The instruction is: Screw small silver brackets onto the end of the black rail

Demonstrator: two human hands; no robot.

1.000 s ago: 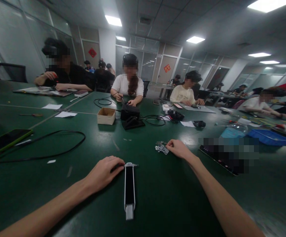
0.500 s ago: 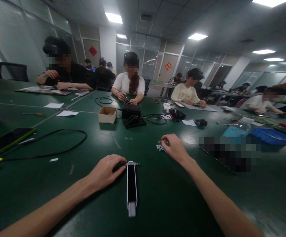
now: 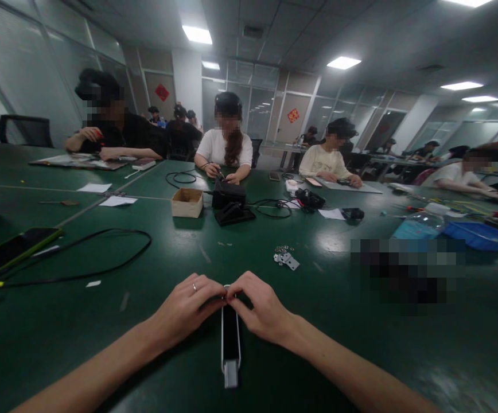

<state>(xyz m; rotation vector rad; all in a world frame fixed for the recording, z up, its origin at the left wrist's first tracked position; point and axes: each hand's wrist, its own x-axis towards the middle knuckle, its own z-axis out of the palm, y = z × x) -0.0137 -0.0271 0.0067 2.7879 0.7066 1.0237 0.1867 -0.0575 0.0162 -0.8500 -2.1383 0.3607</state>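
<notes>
A long, narrow piece (image 3: 230, 335) with a silver frame, a black middle and a grey block at its near end lies lengthwise in front of me. My left hand (image 3: 191, 301) is closed in a pinch at the far end of this piece, from the left side. From the right, my right hand (image 3: 263, 307) pinches at the same far end, its thumb and fingertips meeting the left ones. Whatever small part sits between the right fingertips is hidden. Beyond the hands, small metal plates and rings (image 3: 290, 261) lie in a loose pile on the green table (image 3: 154, 373).
A cardboard box (image 3: 186, 203) and a black stand (image 3: 234, 212) are farther back. On the left lie a black cable (image 3: 120, 230) and a dark device with a green edge (image 3: 20, 249). A blue tray (image 3: 483, 235) stands at right. Several people sit around.
My right hand has left the pile of small metal parts and come left to the far end of the narrow piece. The left hand stays at that end.
</notes>
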